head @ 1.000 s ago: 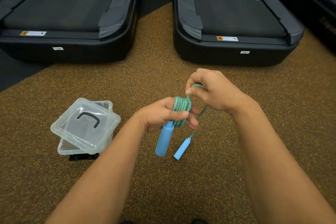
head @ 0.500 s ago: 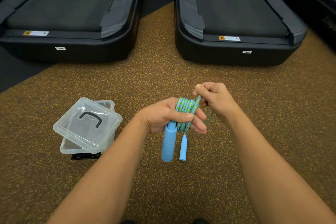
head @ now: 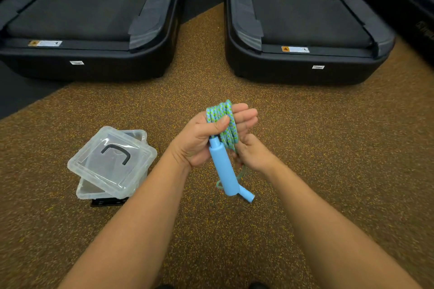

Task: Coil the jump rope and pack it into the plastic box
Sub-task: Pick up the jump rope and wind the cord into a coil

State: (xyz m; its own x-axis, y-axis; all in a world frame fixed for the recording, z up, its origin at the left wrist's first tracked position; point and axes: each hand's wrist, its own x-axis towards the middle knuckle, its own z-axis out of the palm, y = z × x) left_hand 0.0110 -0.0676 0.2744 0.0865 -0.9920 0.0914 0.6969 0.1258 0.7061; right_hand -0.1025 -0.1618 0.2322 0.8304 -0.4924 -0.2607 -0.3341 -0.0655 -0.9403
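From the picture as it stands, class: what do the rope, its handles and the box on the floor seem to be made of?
Rope: looks like braided fibre cord, its blue-green weave matte and speckled.
Handles: probably smooth moulded plastic, one even blue with a soft sheen.
Box: clear, glossy plastic; the floor shows through and its lid catches highlights.

The blue-and-green braided cloth jump rope (head: 223, 124) looks rough and woven; its light blue plastic handles (head: 224, 169) are smooth and matt. The clear plastic box (head: 94, 191) and lid (head: 110, 159) shine glossily. The brown speckled rubber floor (head: 305, 124) is grainy.
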